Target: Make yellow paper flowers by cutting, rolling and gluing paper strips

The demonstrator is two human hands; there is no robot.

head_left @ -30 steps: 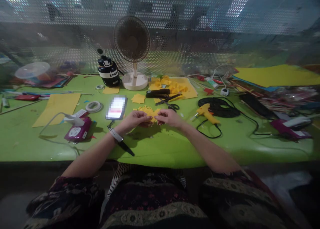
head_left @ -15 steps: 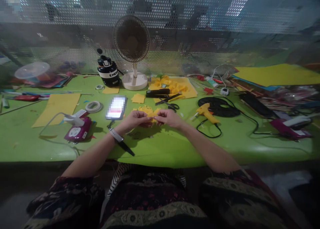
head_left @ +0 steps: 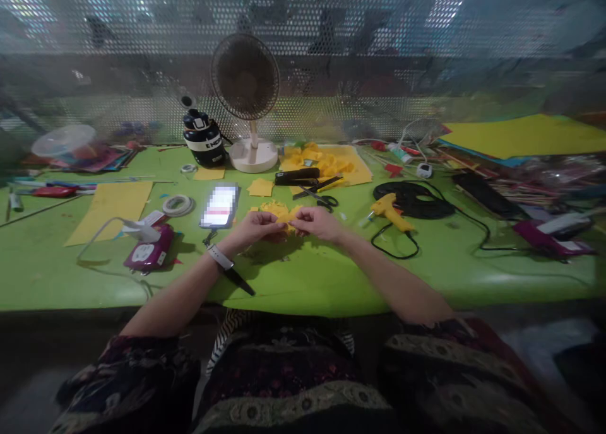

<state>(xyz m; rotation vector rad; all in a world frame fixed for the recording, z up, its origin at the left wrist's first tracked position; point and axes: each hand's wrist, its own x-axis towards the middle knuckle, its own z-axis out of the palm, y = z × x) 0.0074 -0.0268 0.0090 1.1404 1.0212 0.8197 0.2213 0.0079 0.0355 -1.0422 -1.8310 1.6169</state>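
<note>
My left hand [head_left: 258, 228] and my right hand [head_left: 316, 223] meet over the middle of the table, fingertips nearly touching. Both pinch a piece of yellow paper [head_left: 279, 213], cut or folded small; fingers cover part of its shape. Just beyond them lie a small stack of yellow paper squares [head_left: 260, 187], a black stapler [head_left: 297, 176] and black scissors [head_left: 326, 199]. Left of my left hand rests a phone [head_left: 219, 205] with a lit, blurred screen. To the right of my right hand is a yellow glue gun [head_left: 392, 212] with its black cord.
A white-based fan [head_left: 253, 155] and a black bottle [head_left: 204, 145] stand at the back. Yellow paper pieces [head_left: 326, 163] lie beside them. Purple power strips [head_left: 150, 251] sit at left and right. A tape roll [head_left: 177, 205] and coiled black cable [head_left: 426, 202] flank my hands.
The view has shifted slightly. Both hands stay at the same place, still pinching the yellow paper, with only small finger movement.
</note>
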